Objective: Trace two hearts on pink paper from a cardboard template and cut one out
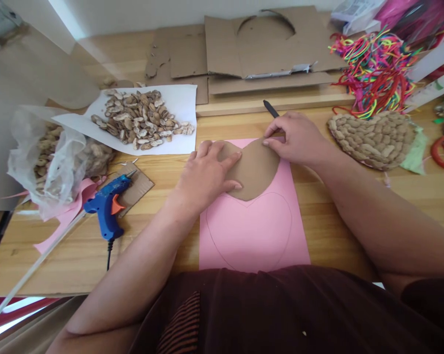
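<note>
A brown cardboard heart [254, 169] lies on the upper part of a pink sheet [249, 236]. Below it, a heart outline is drawn on the pink paper. My left hand [210, 172] rests with spread fingers on the heart's left side, thumb and index finger apart. At the heart's upper right edge, my right hand [293, 137] has its fingers closed around a black pen [270, 109], whose back end points up and left. The pen's tip is hidden by the hand.
A blue glue gun [107, 204] lies at left, near a bag of peanuts [48, 157]. Shells [139, 118] cover white paper [187, 105]. Behind is cardboard [266, 44]; at right are a shell-covered heart [373, 137], colourful cords [380, 73] and red-handled scissors [443, 152].
</note>
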`<state>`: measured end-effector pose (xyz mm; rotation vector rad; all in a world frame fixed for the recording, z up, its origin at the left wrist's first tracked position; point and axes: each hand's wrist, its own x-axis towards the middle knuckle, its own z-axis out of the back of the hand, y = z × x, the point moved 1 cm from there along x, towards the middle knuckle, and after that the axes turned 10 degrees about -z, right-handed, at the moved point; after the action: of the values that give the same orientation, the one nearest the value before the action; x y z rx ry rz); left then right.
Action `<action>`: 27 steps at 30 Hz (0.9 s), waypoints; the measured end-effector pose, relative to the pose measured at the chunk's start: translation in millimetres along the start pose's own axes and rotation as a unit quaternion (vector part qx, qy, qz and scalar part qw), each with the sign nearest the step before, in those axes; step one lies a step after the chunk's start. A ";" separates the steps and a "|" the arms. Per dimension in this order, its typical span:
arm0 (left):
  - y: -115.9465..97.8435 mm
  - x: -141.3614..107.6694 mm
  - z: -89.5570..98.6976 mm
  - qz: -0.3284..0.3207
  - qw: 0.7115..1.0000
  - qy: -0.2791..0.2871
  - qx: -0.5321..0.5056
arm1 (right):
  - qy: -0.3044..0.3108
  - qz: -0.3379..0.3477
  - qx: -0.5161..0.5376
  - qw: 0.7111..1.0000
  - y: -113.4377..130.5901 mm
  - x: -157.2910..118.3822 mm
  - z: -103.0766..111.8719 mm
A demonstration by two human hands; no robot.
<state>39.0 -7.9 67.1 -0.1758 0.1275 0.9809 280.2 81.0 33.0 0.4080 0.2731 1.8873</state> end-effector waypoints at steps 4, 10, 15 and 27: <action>2.0 3.2 -6.8 -0.063 0.998 -0.015 -0.028 | 0.009 -0.008 -0.005 1.000 2.2 0.6 0.6; 3.5 7.0 -2.2 -0.084 0.995 0.006 -0.053 | 0.011 -0.020 -0.008 1.000 5.2 0.8 0.2; -8.4 9.7 4.6 -0.057 0.998 0.028 -0.031 | 0.014 -0.021 -0.008 1.000 7.6 0.7 0.1; -21.2 14.1 9.9 -0.019 0.999 0.036 -0.013 | 0.117 -0.039 0.117 0.985 -12.0 -0.6 18.9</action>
<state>64.7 -5.9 76.1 -0.2365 0.1770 0.9392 298.4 84.4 45.6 0.3270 0.6633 1.8333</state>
